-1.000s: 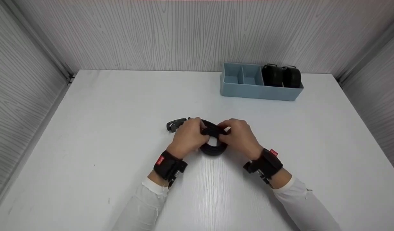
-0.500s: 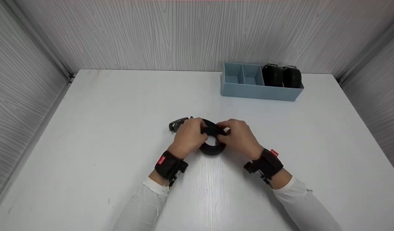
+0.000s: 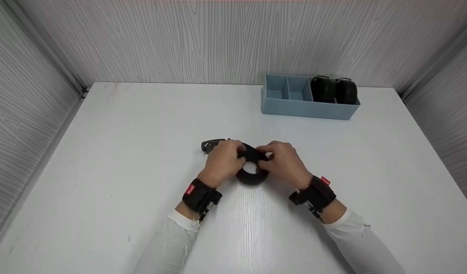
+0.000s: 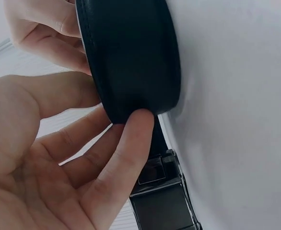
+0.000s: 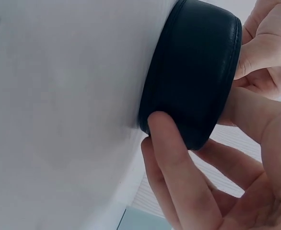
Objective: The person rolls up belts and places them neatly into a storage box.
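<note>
A black leather belt point(image 3: 251, 179) stands on its edge on the table, wound into a tight coil with a round hole in the middle. At the coil's left side my left hand point(image 3: 224, 161) pinches the layers, thumb inside the hole and fingers outside. My right hand point(image 3: 285, 163) holds the upper right side in a similar pinch. The metal buckle point(image 3: 210, 145) sticks out to the left beyond my left hand, which hides part of the loose end. Both wrist views show the smooth outer face of the coiled belt point(image 4: 135, 57) with fingertips against it.
At the back right of the white table point(image 3: 142, 121) stands a blue divided box point(image 3: 309, 109). Its two right compartments hold black coiled belts point(image 3: 324, 90) with buckles on top; the two left ones show bare bottoms. Wood-grain panels point(image 3: 180, 42) enclose the back and sides.
The buckle has drawn slightly to the right, closer to the coil, and has turned a little. Both hands keep their hold with only small shifts.
</note>
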The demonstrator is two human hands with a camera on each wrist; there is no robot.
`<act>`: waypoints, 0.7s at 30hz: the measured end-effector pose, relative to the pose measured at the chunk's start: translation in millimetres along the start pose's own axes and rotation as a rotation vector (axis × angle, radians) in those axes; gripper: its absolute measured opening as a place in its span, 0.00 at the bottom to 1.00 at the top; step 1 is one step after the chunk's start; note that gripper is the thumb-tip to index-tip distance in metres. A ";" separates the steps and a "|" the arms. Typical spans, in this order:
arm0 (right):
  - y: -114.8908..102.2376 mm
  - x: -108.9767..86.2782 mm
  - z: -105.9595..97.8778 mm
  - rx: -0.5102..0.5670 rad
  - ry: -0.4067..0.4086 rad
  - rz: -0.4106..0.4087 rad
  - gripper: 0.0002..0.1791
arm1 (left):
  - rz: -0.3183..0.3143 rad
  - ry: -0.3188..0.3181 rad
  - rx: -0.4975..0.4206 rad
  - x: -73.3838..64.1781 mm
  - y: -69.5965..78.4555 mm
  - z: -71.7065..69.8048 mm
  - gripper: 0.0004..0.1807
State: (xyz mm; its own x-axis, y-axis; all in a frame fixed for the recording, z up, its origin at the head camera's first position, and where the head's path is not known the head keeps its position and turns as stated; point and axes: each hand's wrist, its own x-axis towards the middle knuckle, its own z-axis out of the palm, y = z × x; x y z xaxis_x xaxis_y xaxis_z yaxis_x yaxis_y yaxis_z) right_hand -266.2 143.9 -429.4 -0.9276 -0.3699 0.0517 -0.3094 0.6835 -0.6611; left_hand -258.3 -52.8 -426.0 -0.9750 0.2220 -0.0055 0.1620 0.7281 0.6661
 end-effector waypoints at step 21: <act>2.3 1.1 1.5 -0.033 0.028 0.020 0.23 | -0.051 -0.044 0.020 -2.0 2.3 -0.7 0.14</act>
State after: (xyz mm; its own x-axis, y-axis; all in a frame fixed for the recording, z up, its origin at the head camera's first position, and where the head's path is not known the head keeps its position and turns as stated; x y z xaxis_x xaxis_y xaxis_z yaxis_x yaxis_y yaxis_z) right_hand -267.6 144.0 -431.9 -0.9392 -0.3383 0.0595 -0.2966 0.7115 -0.6370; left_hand -256.0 -52.0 -424.0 -0.9746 0.2120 -0.0720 0.1156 0.7517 0.6493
